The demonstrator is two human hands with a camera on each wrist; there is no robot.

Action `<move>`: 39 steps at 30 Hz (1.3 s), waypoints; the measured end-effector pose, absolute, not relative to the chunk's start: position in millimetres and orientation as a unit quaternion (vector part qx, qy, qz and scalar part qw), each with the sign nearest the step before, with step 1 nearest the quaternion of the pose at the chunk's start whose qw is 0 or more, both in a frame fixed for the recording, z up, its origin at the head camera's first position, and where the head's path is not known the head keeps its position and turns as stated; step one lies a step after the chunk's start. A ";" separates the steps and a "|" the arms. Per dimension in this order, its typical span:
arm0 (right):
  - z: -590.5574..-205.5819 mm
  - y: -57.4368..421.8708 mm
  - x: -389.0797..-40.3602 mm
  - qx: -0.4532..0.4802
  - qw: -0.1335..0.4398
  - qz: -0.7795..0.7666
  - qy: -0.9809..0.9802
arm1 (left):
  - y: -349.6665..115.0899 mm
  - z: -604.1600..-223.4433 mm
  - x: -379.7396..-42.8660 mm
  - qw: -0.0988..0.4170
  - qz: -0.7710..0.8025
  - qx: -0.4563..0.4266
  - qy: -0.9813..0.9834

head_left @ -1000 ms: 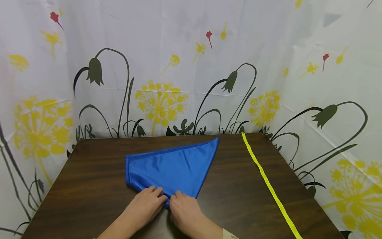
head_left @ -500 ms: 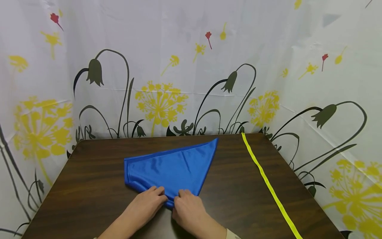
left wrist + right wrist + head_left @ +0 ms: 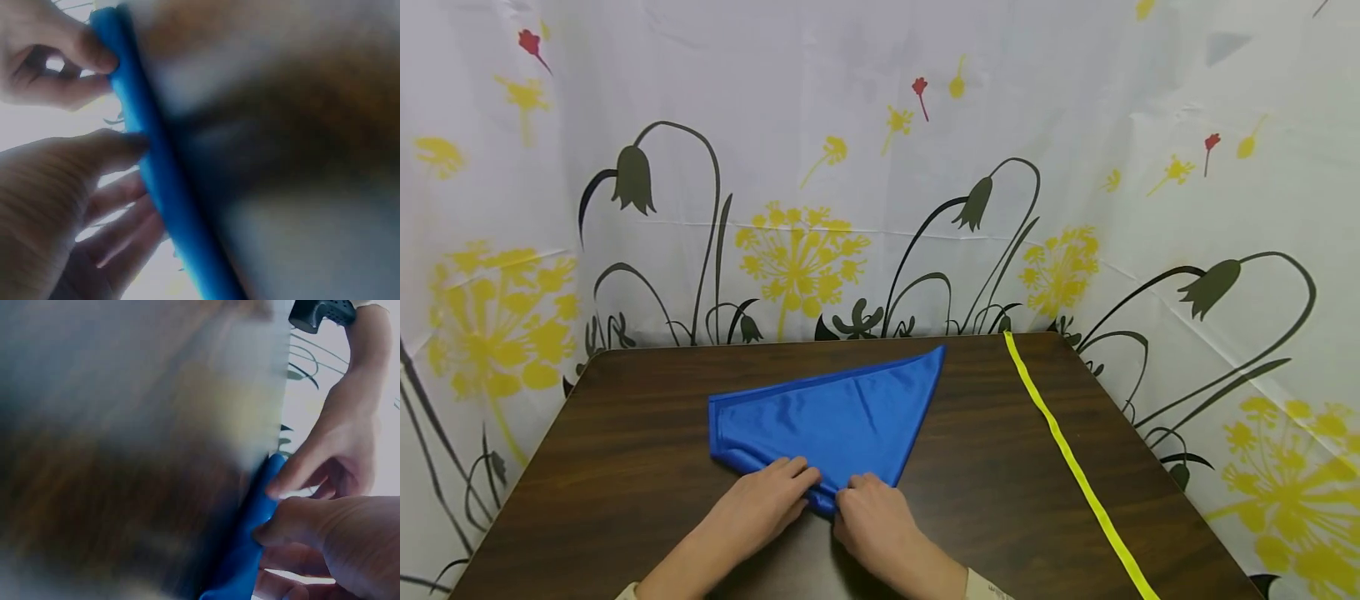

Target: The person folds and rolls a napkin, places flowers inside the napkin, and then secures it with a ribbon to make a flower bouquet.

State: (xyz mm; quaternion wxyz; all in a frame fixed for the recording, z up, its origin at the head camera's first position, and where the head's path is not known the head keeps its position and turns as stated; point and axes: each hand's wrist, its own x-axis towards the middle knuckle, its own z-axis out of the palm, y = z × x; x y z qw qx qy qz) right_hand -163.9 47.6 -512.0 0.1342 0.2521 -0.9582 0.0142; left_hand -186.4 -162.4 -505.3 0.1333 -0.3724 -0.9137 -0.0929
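A shiny blue cloth [image 3: 835, 425] with stitched hems lies on the table, its far right corner drawn out to a point. Along its near side the fabric is rolled into a narrow tube, seen close up as a blue roll [image 3: 159, 156] in the left wrist view. My left hand [image 3: 767, 504] pinches this roll, thumb on the near side and fingers on the other. Just right of it, my right hand [image 3: 876, 525] grips the roll's near end. A short stretch of blue shows between both hands. In the right wrist view, both thumbs press on the roll [image 3: 240, 550].
The dark wood-grain table [image 3: 625, 433] carries a long yellow strip [image 3: 1075, 467] running from the back edge towards the front right. A white curtain [image 3: 850, 83] printed with flowers hangs behind and beside the table.
My right hand has shifted slightly right, widening the gap between the hands, so more of the blue roll shows there. The cloth has moved only slightly, and the yellow strip lies as before.
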 end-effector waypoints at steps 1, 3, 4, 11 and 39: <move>-512.4 48.5 -165.4 0.255 0.131 0.023 -0.958 | -163.7 -504.8 -187.0 0.128 -0.090 -0.370 -0.916; -511.6 51.4 -168.1 0.261 0.113 0.040 -0.958 | -164.9 -504.5 -188.4 0.122 -0.085 -0.366 -0.919; -510.8 53.0 -169.1 0.264 0.102 0.049 -0.958 | -165.3 -504.6 -188.9 0.121 -0.084 -0.366 -0.919; -507.1 56.9 -173.4 0.261 0.049 0.072 -0.962 | -166.3 -505.9 -192.8 0.109 -0.095 -0.355 -0.924; -515.4 81.7 -176.6 0.278 0.033 0.140 -0.950 | -203.7 -504.2 -193.2 0.147 -0.111 -0.325 -0.928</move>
